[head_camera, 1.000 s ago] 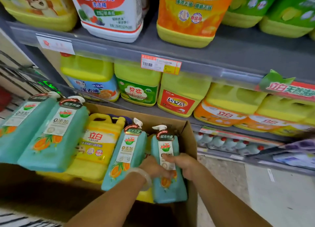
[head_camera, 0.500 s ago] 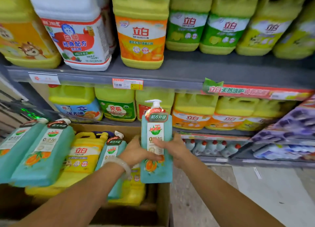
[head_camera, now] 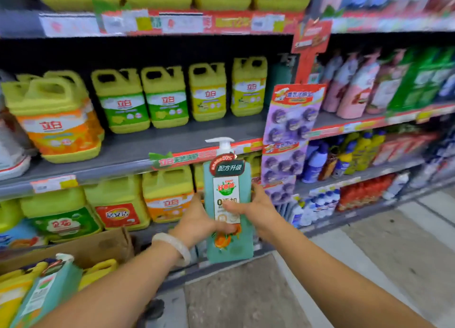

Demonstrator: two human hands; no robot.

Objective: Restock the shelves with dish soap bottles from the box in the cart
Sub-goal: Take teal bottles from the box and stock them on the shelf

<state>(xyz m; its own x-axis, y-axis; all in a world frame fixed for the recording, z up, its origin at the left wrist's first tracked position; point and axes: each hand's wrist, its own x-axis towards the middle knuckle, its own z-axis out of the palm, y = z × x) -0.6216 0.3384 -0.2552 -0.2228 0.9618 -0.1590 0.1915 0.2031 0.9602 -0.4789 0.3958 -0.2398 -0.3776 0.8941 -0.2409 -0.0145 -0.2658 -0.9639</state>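
A teal pump bottle (head_camera: pixel 229 212) of dish soap, flat-sided and rectangular with a glossy plastic body, a white pump head and a dark collar label, is held upright in the air in front of the shelves, clear of the cardboard box (head_camera: pixel 73 249). The left hand (head_camera: pixel 197 223) wraps its left edge with the thumb across the lower front near the printed orange, and the right hand (head_camera: pixel 256 209) clasps the right edge, thumb laid over the white label; both are clamped on it from opposite sides. A smooth pale bangle (head_camera: pixel 173 247) rings the left wrist. Behind the bottle, squat yellow jugs (head_camera: pixel 167 97) with moulded loop handles stand in a row on the grey shelf (head_camera: pixel 172 135), and more fill the shelf below (their labels smeared by motion blur, so the small print cannot be read). A purple hanging card (head_camera: pixel 290 140) of round items, too blurred to identify, dangles at the shelf post. In the bottom left corner the box shows only a brown flap and rim; another teal bottle (head_camera: pixel 46 293) and yellow jugs lie in it, cut off by the frame. The far-right shelves are a smear of pink, green and blue bottles. The floor is rough grey concrete.
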